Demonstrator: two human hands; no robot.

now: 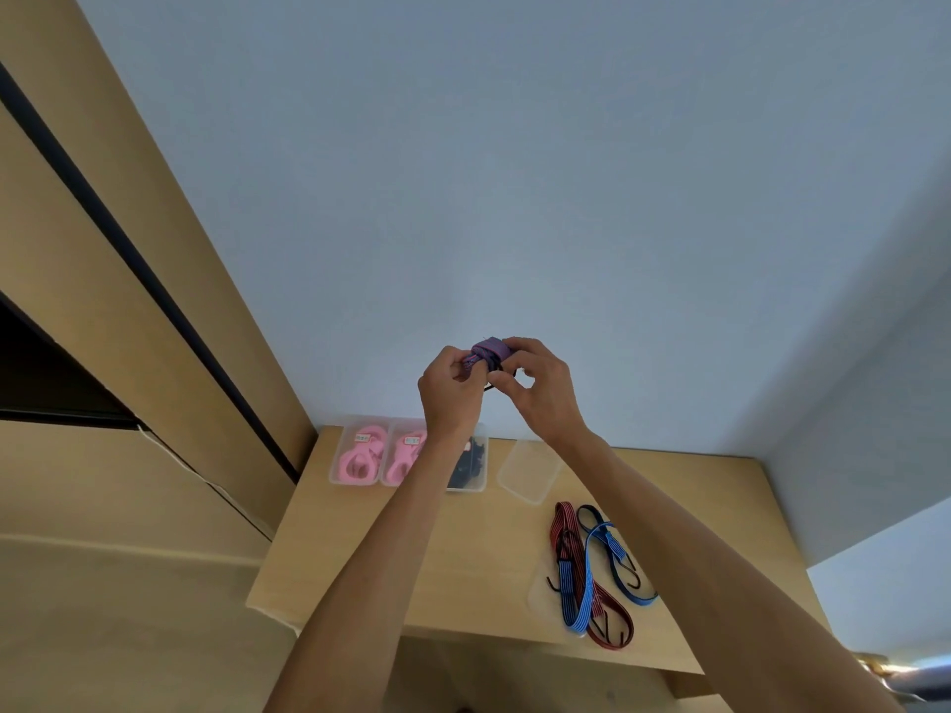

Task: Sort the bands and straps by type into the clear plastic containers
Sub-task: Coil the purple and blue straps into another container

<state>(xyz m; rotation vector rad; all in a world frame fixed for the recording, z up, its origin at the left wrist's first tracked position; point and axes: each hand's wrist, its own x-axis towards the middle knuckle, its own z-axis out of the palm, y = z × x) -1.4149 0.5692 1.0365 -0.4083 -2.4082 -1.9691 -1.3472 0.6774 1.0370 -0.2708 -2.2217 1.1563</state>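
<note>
Hovering above the worktop point(463, 558), a rolled red-blue strap point(488, 353) is pinched between left hand point(450, 388) and right hand point(540, 385), fingers curled on it. Loose straps point(592, 573) lie right; pink bands point(360, 458) are seen in clear containers point(337, 473) at rear.

We see a table point(463, 558) of light wood with a smooth, matt surface. The containers point(355, 458) on it are clear plastic, a little frosted, and the lid point(529, 470) beside them looks the same. The pink bands point(360, 455) inside look like smooth, matt rubber. The straps point(581, 573) are woven cloth with fine stripes, and their hooks point(558, 584) are dark, perhaps metal.
</note>
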